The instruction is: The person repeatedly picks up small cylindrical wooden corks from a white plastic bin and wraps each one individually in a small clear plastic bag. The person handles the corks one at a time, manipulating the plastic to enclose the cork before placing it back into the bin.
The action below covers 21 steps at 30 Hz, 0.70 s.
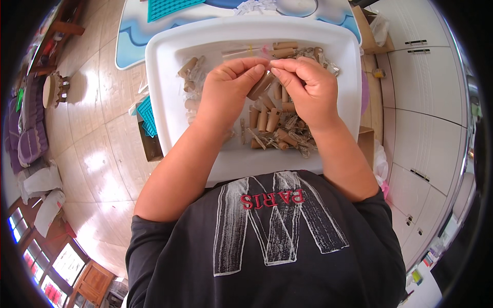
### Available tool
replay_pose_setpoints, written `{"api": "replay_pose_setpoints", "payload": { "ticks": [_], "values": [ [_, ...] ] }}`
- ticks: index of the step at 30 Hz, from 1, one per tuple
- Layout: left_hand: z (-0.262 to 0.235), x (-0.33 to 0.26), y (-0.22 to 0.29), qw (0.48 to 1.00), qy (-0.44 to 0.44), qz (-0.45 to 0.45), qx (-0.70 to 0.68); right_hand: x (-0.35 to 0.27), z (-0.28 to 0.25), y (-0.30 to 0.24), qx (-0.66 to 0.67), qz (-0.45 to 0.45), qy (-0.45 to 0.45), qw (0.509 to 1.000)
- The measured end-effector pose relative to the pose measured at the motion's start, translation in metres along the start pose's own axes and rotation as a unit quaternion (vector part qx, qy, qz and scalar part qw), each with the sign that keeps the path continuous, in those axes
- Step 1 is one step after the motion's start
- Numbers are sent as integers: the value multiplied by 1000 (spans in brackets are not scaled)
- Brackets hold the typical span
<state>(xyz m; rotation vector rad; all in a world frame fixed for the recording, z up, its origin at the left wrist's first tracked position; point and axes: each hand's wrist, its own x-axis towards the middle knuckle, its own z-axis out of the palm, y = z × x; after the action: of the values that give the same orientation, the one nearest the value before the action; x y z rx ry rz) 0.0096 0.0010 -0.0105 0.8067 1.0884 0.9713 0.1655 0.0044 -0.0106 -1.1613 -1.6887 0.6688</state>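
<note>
A short brown tube (260, 88) is at the upper centre of the frame, over the white tub (152, 59). It is smooth and cylindrical, tilted so that its upper end leans right, with a pale glint near that end.

The left hand (226, 84) and the right hand (311, 84) meet at this upper end, both clamped in a pinch, thumb against index finger, with the tube hanging between them. Exactly which bit each fingertip nips is too small to tell. Both forearms rise from the black shirt (264, 246) and slant inward; the wrists are bent and the knuckles face upward.

Counted, there are two hands, one tube in their grip and one tub. Just below the held tube, three brown cylinders (263, 121) lean side by side. Further brown pieces (285, 137) and crinkled clear wrapping (305, 149) overlap too much in the tub to count. One teal mat (169, 8) lies at the top edge on the blue-and-white table (125, 49), and one round stool (52, 90) stands at the upper left.
</note>
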Motion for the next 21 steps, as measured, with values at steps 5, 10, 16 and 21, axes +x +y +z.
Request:
{"api": "replay_pose_setpoints", "payload": {
  "ticks": [5,10,16,21],
  "values": [
    [5,-2,-3,1000,-26,-5,4,1,2,5,5,-33,32,999],
    [8,-4,-6,993,-39,51,97,1,-1,3,-45,8,-3,999],
    [12,-7,-6,993,-30,56,96,0,-1,5,16,115,42,992],
    [7,-6,6,998,2,46,34,13,-24,17,382,238,158,879]
  ]
}}
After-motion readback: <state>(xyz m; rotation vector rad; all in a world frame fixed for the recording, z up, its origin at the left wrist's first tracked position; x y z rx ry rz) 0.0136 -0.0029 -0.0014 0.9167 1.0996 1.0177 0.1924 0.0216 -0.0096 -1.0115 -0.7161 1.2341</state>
